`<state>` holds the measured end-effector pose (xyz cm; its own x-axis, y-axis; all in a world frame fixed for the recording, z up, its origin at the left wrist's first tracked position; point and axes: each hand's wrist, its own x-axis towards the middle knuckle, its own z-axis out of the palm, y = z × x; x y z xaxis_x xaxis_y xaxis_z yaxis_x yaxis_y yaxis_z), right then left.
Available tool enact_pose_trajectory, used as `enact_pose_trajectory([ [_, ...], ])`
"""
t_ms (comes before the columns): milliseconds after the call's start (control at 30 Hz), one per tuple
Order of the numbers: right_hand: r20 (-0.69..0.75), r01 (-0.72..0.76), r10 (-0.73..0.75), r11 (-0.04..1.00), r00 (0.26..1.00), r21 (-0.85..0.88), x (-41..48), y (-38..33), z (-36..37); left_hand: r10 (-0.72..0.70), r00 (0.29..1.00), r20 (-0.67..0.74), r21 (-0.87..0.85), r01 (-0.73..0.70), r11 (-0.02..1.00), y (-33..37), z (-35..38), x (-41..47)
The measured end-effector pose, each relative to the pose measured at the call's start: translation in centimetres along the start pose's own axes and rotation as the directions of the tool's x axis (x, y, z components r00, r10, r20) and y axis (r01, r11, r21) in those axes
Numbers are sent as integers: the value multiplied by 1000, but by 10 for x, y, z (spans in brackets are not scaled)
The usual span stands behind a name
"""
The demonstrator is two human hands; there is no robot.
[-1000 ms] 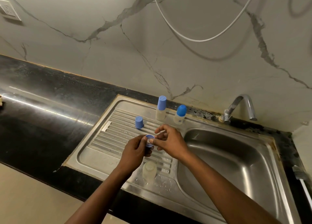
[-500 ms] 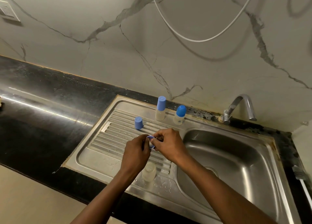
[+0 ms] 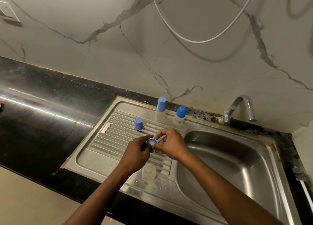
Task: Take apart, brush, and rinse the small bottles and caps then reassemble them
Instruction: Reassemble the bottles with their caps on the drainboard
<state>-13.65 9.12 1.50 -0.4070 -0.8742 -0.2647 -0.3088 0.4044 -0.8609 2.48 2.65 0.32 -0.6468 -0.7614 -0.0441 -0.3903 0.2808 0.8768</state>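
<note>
One blue collar [image 3: 152, 142] pinched mid-air; open bottle [image 3: 149, 173], loose cap [image 3: 138, 124], capped bottles [image 3: 160, 113] stand upright

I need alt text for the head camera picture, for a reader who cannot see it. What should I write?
A left hand and a right hand pinch a small blue ring over a steel drainboard. An open clear bottle stands near them; a loose blue cap and two capped bottles stand farther back.

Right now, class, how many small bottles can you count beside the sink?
3. Two stand at the back of the drainboard: a tall-capped bottle and a round-capped bottle. An open bottle sits near its front edge. None looks hidden.
</note>
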Motion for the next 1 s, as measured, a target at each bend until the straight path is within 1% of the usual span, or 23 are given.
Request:
enact_pose_trajectory([
  [67,-7,28,-28,999,1000,-27,-1,2,1,-17,999,-39,-3,17,1000,0,2,2],
  [200,29,82,-84,995,996,60,-1,3,-2,-50,996,-67,-54,46,997,1,1,2],
  [267,-5,109,-109,992,994,69,-2,5,-1,-58,996,-62,-86,53,995,2,1,2],
  [333,-55,122,-119,990,991,65,-4,6,1,-52,996,-73,-76,46,996,5,3,2],
  [400,-89,125,-124,992,988,14,-5,6,5,-35,993,-110,-62,28,998,7,5,1],
  [500,-135,123,-138,986,981,-114,-5,3,11,-13,986,-168,-44,6,999,9,9,-2],
  [567,-137,122,-138,986,981,-116,-6,0,12,-11,983,-182,-50,1,999,9,8,-2],
  [600,-125,123,-133,989,983,-88,-6,-1,10,-8,984,-178,-64,-3,998,9,7,-2],
  [700,-61,106,-101,991,993,79,-7,-5,2,-8,988,-154,-128,-12,992,8,1,-3],
  [833,-9,64,-63,970,998,235,-10,-7,-2,0,991,-132,-220,-29,975,4,-3,-8],
  [900,30,30,-41,950,999,310,-13,-7,-5,16,992,-128,-208,-42,977,2,-6,-11],
  [1000,86,-23,-13,913,996,407,-18,-6,-7,63,991,-120,-133,-79,988,-4,-7,-15],
])
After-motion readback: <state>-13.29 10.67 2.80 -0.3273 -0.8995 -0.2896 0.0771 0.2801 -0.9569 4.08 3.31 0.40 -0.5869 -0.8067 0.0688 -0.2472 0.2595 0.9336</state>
